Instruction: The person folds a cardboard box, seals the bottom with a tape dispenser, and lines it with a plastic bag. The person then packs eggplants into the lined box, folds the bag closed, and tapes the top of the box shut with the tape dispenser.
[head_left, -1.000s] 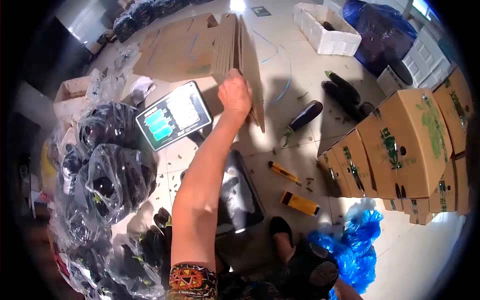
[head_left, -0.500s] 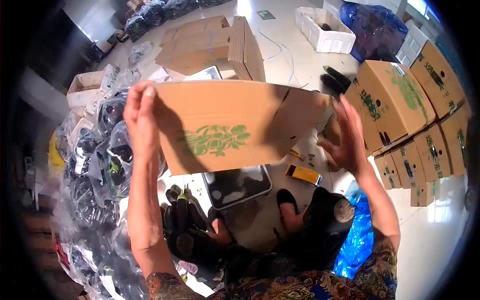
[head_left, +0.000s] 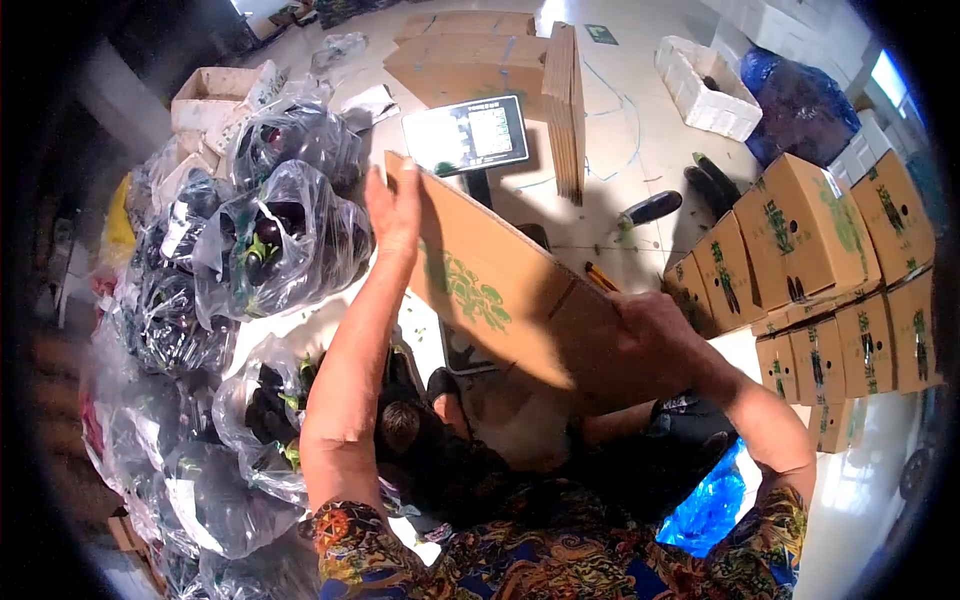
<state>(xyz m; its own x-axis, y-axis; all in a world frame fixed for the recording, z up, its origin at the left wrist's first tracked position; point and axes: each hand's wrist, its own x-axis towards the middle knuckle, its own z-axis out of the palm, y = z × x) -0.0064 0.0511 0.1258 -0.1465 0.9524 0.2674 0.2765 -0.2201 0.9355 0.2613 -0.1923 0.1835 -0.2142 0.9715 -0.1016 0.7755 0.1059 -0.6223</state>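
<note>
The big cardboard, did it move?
Yes, the cardboard moved down the view, away from the scale's screen, which it mostly covered before.

we record the cardboard sheet (head_left: pixel 530 310) as matt and fairly smooth. the clear bags (head_left: pixel 215 490) we log as thin plastic, glossy and wrinkled; the blue wrap (head_left: pixel 705 510), crinkled shiny plastic. we note white box (head_left: pixel 712 100): matt foam; floor (head_left: pixel 640 150): smooth, glossy tile; shirt (head_left: pixel 530 570): cloth.

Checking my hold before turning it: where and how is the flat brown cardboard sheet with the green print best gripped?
Probably by both ends of the sheet, from left and right, as the left hand and right hand have it: it's wide, flat and thin-edged.
</note>
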